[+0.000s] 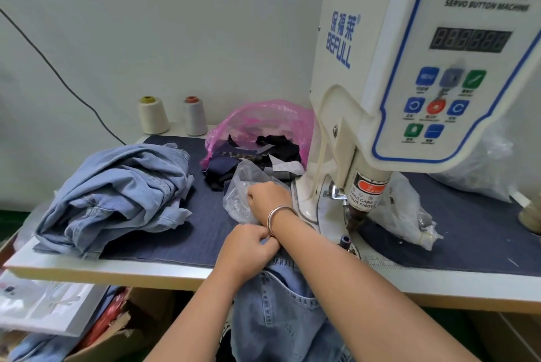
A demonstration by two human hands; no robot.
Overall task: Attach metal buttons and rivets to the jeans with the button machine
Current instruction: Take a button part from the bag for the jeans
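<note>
Left hand grips jeans; right hand apparently reaches into clear bag.

Soft, even light is filling the scene, bright enough everywhere, with no hard shadows lying on the wall. A faint sheen is showing on the button machine, whose display and panel lettering are reading slightly blurred. The wide lens is bowing the table edge and stretching the near corners. Detail is softening at the far right.

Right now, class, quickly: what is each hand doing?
Left hand: fingers curled, gripping the jeans at the table edge.
Right hand: reaching into the clear plastic bag; fingers hidden, cannot tell.
</note>
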